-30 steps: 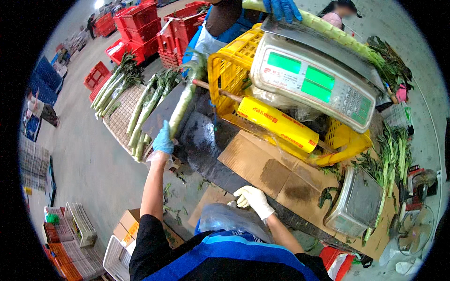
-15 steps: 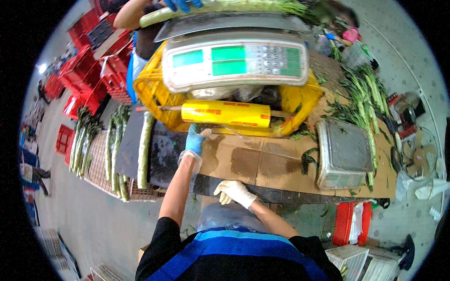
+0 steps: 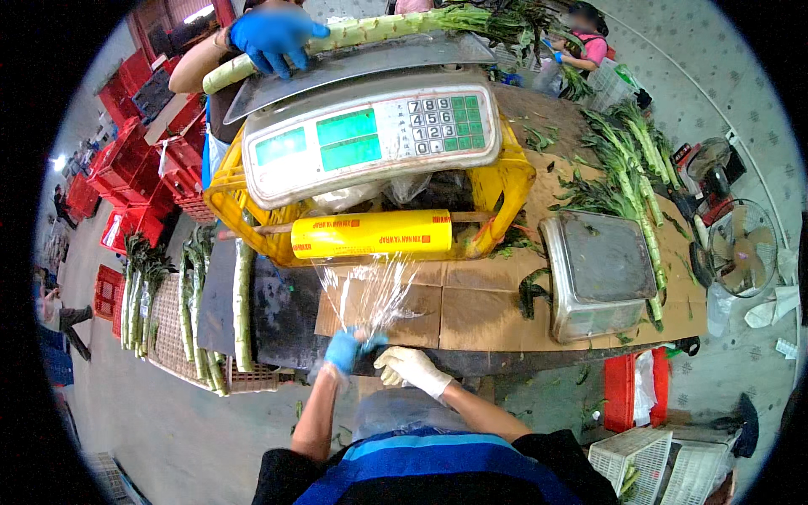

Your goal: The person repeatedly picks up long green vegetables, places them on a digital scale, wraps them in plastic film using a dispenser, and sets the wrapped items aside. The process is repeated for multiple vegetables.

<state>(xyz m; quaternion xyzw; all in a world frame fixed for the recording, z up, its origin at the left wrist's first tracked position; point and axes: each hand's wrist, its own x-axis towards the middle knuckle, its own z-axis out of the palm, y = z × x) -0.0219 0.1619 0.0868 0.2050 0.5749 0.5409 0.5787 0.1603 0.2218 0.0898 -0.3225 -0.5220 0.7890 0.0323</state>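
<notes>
My left hand (image 3: pixel 343 351), in a blue glove, and my right hand (image 3: pixel 410 367), in a white glove, both grip the free end of a clear cling film sheet (image 3: pixel 370 290). The sheet stretches from the yellow film roll (image 3: pixel 371 234), which sits on a rod across the front of a yellow crate (image 3: pixel 512 178). Both hands are at the near edge of the cardboard-covered table (image 3: pixel 480 316). On the crate stands a grey electronic scale (image 3: pixel 370 135). Another person's blue-gloved hand (image 3: pixel 271 38) holds a long green stalk (image 3: pixel 379 27) on its pan.
A small metal scale (image 3: pixel 598 269) sits on the table to the right, with long green stalks (image 3: pixel 635 168) behind it. More stalks (image 3: pixel 198 303) lie on a crate at left. Red crates (image 3: pixel 126 151) are stacked far left. A fan (image 3: pixel 745 248) stands at right.
My left hand came from the stalks at left to the table's front edge. Both hands now grip the film, which is pulled out from the roll toward me.
</notes>
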